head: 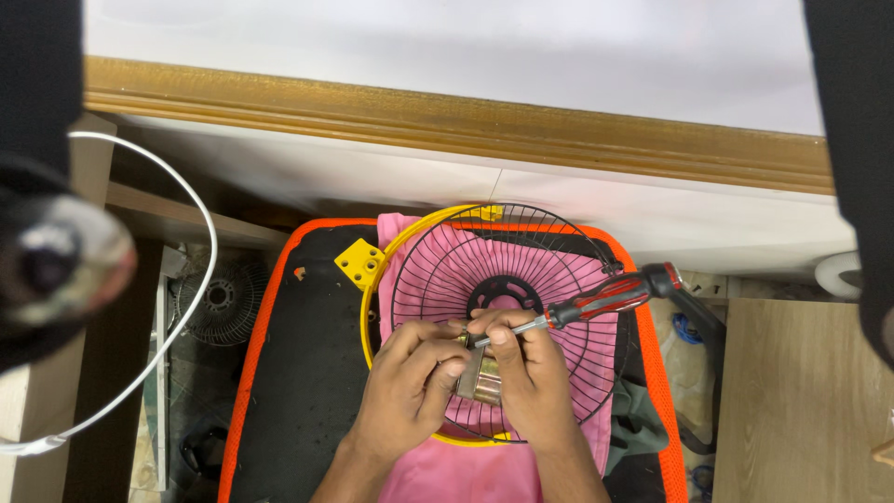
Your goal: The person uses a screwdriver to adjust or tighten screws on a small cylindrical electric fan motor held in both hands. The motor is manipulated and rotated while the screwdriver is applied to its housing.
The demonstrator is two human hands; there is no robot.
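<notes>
1. Our left hand's fingers point(438, 359) close round a small brass-coloured metal part point(480, 374); our right hand point(529, 368) grips a red-handled screwdriver point(596, 300).
2. The part sits over the black wire fan guard point(507, 317), mid-tabletop.
3. It looks small, rigid, slippery; best pinched by its sides.

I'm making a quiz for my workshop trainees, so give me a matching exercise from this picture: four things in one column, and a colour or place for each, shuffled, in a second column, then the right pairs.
Things:
1. Screwdriver
2. Fan guard
3. Yellow bracket
4. Cloth

Colour or place:
A. Pink, spread under the guard
B. Red and black handle, shaft under the right hand
C. Black wire, with a yellow rim
D. On the black surface, at the guard's upper left edge

Pairs: 1-B, 2-C, 3-D, 4-A
</notes>
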